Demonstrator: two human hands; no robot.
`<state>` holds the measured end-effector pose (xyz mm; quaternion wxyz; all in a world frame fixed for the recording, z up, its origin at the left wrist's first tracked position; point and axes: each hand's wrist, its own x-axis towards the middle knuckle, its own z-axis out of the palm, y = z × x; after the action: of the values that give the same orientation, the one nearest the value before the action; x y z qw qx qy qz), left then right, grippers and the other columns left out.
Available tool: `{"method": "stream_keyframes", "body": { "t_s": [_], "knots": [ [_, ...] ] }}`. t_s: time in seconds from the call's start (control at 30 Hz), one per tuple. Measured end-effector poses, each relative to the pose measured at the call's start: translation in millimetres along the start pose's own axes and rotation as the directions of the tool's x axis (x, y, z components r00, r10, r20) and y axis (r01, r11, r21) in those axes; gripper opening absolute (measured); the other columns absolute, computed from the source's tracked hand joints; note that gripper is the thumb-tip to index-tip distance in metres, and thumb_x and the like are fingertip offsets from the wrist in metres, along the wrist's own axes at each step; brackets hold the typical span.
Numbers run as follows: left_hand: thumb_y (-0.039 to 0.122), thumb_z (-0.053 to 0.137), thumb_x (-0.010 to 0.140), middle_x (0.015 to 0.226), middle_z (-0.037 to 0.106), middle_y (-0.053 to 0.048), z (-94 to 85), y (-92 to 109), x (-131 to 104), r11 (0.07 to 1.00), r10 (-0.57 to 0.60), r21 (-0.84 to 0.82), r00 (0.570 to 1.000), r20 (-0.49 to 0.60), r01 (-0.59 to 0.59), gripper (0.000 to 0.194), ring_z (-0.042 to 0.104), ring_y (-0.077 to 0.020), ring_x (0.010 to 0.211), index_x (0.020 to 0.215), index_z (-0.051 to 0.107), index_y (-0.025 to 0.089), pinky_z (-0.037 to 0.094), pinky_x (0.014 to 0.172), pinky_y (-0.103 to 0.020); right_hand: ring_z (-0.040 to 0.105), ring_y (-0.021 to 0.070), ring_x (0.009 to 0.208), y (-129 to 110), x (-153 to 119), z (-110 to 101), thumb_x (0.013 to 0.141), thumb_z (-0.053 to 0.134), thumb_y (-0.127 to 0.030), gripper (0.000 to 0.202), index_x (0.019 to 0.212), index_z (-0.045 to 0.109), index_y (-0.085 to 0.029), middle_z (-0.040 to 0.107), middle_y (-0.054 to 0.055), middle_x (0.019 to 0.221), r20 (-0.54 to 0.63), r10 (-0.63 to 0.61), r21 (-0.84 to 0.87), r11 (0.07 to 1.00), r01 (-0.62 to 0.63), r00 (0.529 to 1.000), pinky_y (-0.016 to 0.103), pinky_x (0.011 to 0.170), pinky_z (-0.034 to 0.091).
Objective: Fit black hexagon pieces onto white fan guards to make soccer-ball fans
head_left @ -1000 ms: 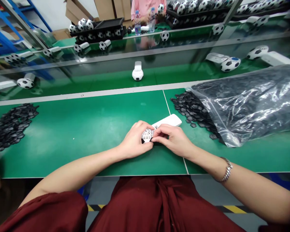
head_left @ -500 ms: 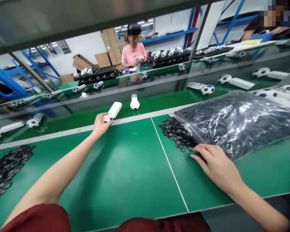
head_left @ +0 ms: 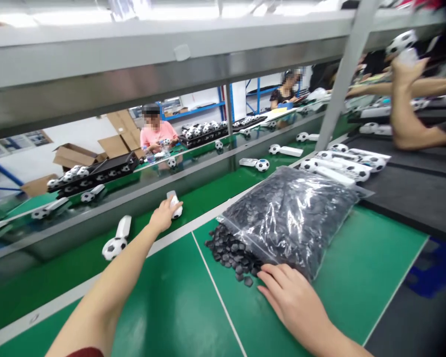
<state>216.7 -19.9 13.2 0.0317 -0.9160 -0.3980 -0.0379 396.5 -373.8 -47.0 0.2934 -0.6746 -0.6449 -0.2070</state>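
My left hand [head_left: 164,217] reaches out to the far conveyor belt [head_left: 208,198], where its fingers close around a white toy with a football head [head_left: 175,210]. A second football toy [head_left: 113,247] with a white handle lies free on the belt to the left. My right hand [head_left: 295,297] rests flat on the green table [head_left: 178,307], fingers apart. Its fingertips touch loose black hexagon pieces [head_left: 230,250] spilling from a clear plastic bag [head_left: 293,218] full of them.
Several finished football toys [head_left: 344,166] lie to the right of the bag. A steel shelf [head_left: 171,64] and slanted post [head_left: 342,79] hang overhead. Across the belt, a person in pink [head_left: 154,134] works beside black trays of balls [head_left: 92,173]. A co-worker's arm [head_left: 409,104] is at the upper right.
My left hand let go of the toy it carried, which now lies on the belt to the left, and moved onto the other toy. My right hand stayed at the black pieces. My head lifted.
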Motion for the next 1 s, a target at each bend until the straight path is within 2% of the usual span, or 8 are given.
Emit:
{"method": "stream_keyframes", "body": {
  "t_s": [0.13, 0.27, 0.37, 0.47, 0.6, 0.7, 0.8, 1.0],
  "knots": [
    [0.004, 0.051, 0.062, 0.124, 0.043, -0.013, 5.1, 24, 22, 1.0, -0.008, 0.008, 1.0, 0.021, 0.008, 0.06, 0.046, -0.0278, 0.111, 0.118, 0.048, 0.023, 0.041, 0.089, -0.037, 0.051, 0.0186, 0.078, 0, -3, 8, 0.095, 0.027, -0.021, 0.037, 0.089, 0.063, -0.015, 0.063, 0.005, 0.09, -0.1, 0.007, -0.015, 1.0, -0.009, 0.995, 0.032, 0.069, 0.037],
    [0.018, 0.051, 0.068, 0.114, 0.044, -0.011, -25.3, 37, -1, 0.996, -0.071, -0.053, 0.996, -0.047, 0.069, 0.055, 0.054, -0.0235, 0.099, 0.122, 0.042, 0.019, 0.043, 0.087, -0.032, 0.052, 0.0176, 0.078, -1, -5, 10, 0.094, 0.023, -0.013, 0.041, 0.087, 0.064, -0.015, 0.064, 0.005, 0.09, -0.154, 0.025, -0.041, 0.999, -0.032, 0.988, 0.031, 0.071, 0.04],
    [0.028, 0.049, 0.069, 0.109, 0.049, -0.008, -65.8, 49, -58, 0.988, -0.066, -0.14, 0.997, -0.05, 0.059, 0.051, 0.055, -0.023, 0.098, 0.12, 0.042, 0.02, 0.044, 0.085, -0.031, 0.053, 0.0184, 0.078, -2, -3, 7, 0.089, 0.028, -0.005, 0.037, 0.091, 0.064, -0.014, 0.065, 0.006, 0.092, -0.122, 0.016, -0.101, 0.994, -0.028, 0.992, 0.031, 0.069, 0.042],
    [0.029, 0.047, 0.07, 0.112, 0.052, -0.005, -102.1, 69, -138, 0.983, 0.022, -0.181, 0.999, 0.035, -0.016, 0.049, 0.056, -0.0225, 0.094, 0.119, 0.042, 0.025, 0.047, 0.077, -0.029, 0.055, 0.0193, 0.076, -1, 2, 0, 0.082, 0.038, 0.0, 0.032, 0.092, 0.064, -0.013, 0.065, 0.007, 0.091, 0.033, -0.015, -0.153, 0.988, 0.019, 0.999, 0.032, 0.067, 0.045],
    [0.026, 0.048, 0.069, 0.112, 0.052, -0.003, -123.4, 105, -226, 0.992, 0.057, -0.122, 0.976, 0.211, -0.032, 0.051, 0.058, -0.0196, 0.086, 0.12, 0.042, 0.029, 0.046, 0.071, -0.027, 0.056, 0.0212, 0.075, 3, 11, -11, 0.077, 0.046, 0.002, 0.027, 0.09, 0.065, -0.012, 0.064, 0.01, 0.087, 0.284, -0.085, -0.187, 0.972, 0.142, 0.955, 0.032, 0.065, 0.047],
    [0.03, 0.055, 0.067, 0.103, 0.056, -0.005, -114.4, 129, -252, 0.995, 0.044, -0.101, 0.95, 0.31, -0.014, 0.053, 0.058, -0.0218, 0.081, 0.119, 0.045, 0.026, 0.046, 0.069, -0.032, 0.056, 0.0223, 0.078, 9, 18, -17, 0.077, 0.046, 0.001, 0.027, 0.093, 0.064, -0.011, 0.063, 0.01, 0.087, 0.412, -0.155, -0.152, 0.96, 0.236, 0.898, 0.033, 0.067, 0.047],
    [0.052, 0.065, 0.062, 0.098, 0.059, -0.008, -88.5, 142, -248, 0.988, 0.113, -0.128, 0.965, 0.238, -0.084, 0.062, 0.054, -0.028, 0.089, 0.113, 0.051, 0.02, 0.042, 0.079, -0.041, 0.056, 0.023, 0.076, 14, 27, -20, 0.077, 0.047, -0.001, 0.023, 0.088, 0.064, -0.011, 0.061, 0.009, 0.081, 0.514, -0.215, -0.121, 0.94, 0.318, 0.831, 0.034, 0.067, 0.046],
    [0.068, 0.065, 0.055, 0.111, 0.056, -0.011, -42.1, 131, -225, 0.915, 0.309, -0.333, 0.926, 0.216, -0.228, 0.084, 0.05, -0.0283, 0.101, 0.12, 0.047, 0.017, 0.038, 0.089, -0.042, 0.056, 0.0228, 0.071, 15, 43, -24, 0.079, 0.047, -0.004, 0.018, 0.079, 0.063, -0.012, 0.059, 0.009, 0.074, 0.625, -0.233, -0.135, 0.908, 0.397, 0.745, 0.032, 0.062, 0.041]
  ]
}}
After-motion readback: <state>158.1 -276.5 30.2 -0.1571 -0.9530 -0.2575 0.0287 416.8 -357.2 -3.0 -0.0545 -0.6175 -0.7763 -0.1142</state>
